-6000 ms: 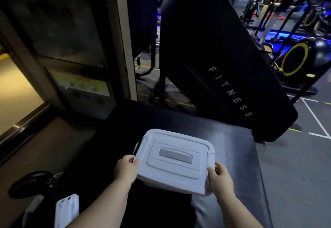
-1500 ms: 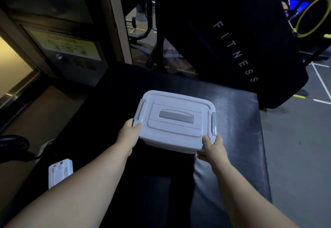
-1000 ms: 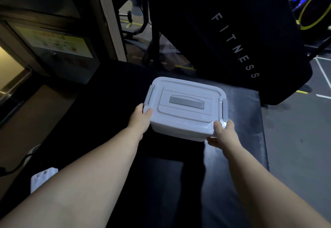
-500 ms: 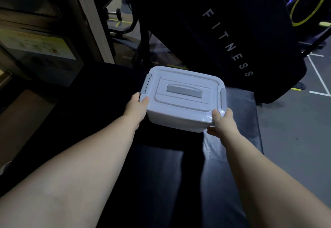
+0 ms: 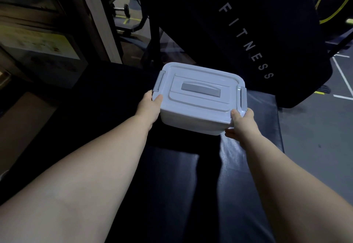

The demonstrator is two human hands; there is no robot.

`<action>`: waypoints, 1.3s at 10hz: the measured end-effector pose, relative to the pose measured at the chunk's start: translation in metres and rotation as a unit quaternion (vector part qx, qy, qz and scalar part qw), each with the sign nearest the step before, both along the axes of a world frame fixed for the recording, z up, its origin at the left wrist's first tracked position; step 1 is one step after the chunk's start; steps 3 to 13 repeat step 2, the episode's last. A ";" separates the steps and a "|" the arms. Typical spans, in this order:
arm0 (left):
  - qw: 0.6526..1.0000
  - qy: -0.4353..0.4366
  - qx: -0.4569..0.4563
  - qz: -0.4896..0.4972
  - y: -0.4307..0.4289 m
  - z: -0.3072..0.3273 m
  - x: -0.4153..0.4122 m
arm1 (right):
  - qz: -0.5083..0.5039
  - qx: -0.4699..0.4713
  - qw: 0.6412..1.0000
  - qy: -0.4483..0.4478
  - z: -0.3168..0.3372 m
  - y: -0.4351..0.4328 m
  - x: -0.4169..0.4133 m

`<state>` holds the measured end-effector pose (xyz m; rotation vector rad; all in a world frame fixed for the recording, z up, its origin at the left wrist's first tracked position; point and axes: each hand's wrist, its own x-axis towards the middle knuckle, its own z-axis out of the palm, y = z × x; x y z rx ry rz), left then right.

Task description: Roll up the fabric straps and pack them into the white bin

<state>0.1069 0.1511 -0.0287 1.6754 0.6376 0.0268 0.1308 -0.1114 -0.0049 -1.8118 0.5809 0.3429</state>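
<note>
Head cam: lidded white bin (image 5: 191, 123) just over the black bench (image 5: 252, 166), left hand (image 5: 150, 107) and right hand (image 5: 242, 123) gripping its near corners, and it looks like light, stiff, slick plastic, so holding both ends seems smart.

Dim gym; black padded bench (image 5: 267, 112) before a dark FITNESS panel (image 5: 210, 23); grey floor (image 5: 315, 137).

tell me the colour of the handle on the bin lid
Grey handle on the white bin lid; head view.

"FITNESS" runs in pale letters down the black pad (image 5: 219, 23).
</note>
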 end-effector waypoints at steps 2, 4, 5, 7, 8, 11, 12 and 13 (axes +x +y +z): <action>0.992 0.080 0.091 0.034 -0.012 0.020 -0.005 | 0.014 -0.046 0.999 0.024 0.008 0.000 -0.003; 0.992 0.080 0.091 0.034 -0.012 0.020 -0.005 | 0.014 -0.046 0.999 0.024 0.008 0.000 -0.003; 0.992 0.080 0.091 0.034 -0.012 0.020 -0.005 | 0.014 -0.046 0.999 0.024 0.008 0.000 -0.003; 0.992 0.080 0.091 0.034 -0.012 0.020 -0.005 | 0.014 -0.046 0.999 0.024 0.008 0.000 -0.003; 0.992 0.080 0.091 0.034 -0.012 0.020 -0.005 | 0.014 -0.046 0.999 0.024 0.008 0.000 -0.003; 0.992 0.080 0.091 0.034 -0.012 0.020 -0.005 | 0.014 -0.046 0.999 0.024 0.008 0.000 -0.003; 0.992 0.080 0.091 0.034 -0.012 0.020 -0.005 | 0.014 -0.046 0.999 0.024 0.008 0.000 -0.003; 0.992 0.080 0.091 0.034 -0.012 0.020 -0.005 | 0.014 -0.046 0.999 0.024 0.008 0.000 -0.003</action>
